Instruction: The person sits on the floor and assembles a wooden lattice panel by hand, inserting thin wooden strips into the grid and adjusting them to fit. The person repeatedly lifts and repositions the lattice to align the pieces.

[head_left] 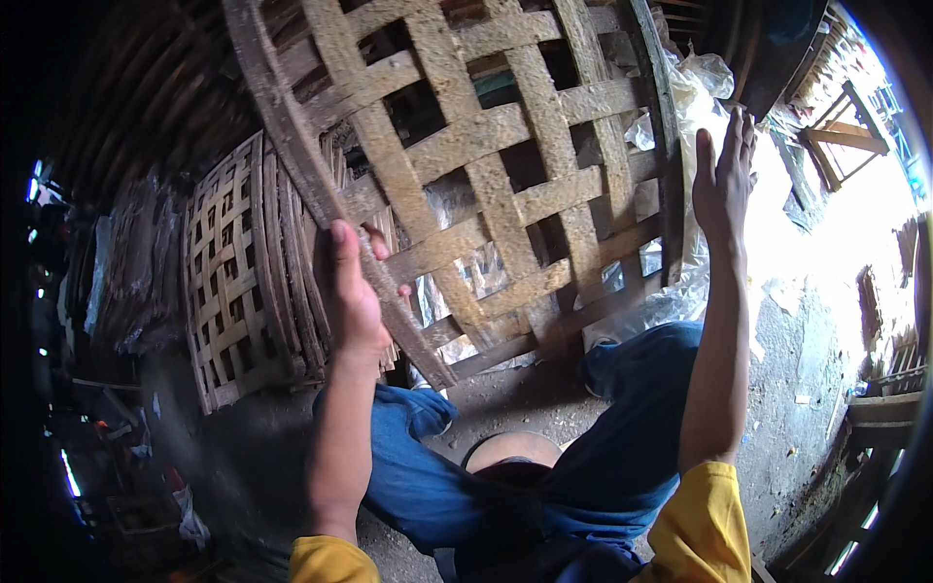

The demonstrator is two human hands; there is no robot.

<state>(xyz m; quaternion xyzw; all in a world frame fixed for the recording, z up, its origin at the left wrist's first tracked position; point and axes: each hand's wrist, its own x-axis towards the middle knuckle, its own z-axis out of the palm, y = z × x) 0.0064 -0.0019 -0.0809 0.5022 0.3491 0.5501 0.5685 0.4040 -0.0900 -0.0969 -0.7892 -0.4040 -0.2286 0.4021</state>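
We hold a large woven bamboo tray (486,175) tilted up on edge in front of us, filling the upper middle of the view from about ten o'clock round to two o'clock, its open lattice of broad flat strips letting us see through to what lies behind. Our left hand (352,291) closes around the thick rim at about nine o'clock of the tray, thumb up along the edge and fingers wrapped behind it. Our right hand (724,180) lies flat and open, fingers straight, against the rim at three o'clock, steadying rather than gripping. We judge the tray light for its size and fairly stiff, though the lattice probably flexes and its dry, rough strips could splinter; the sturdy rim is the sound place to hold, not the thin weave. At eight o'clock a stack of similar woven trays (248,272) leans upright. Crumpled clear plastic sheeting (695,107) sits behind the tray at two o'clock. Below, our blue trousers (622,457) and the dirt ground (515,394) show.
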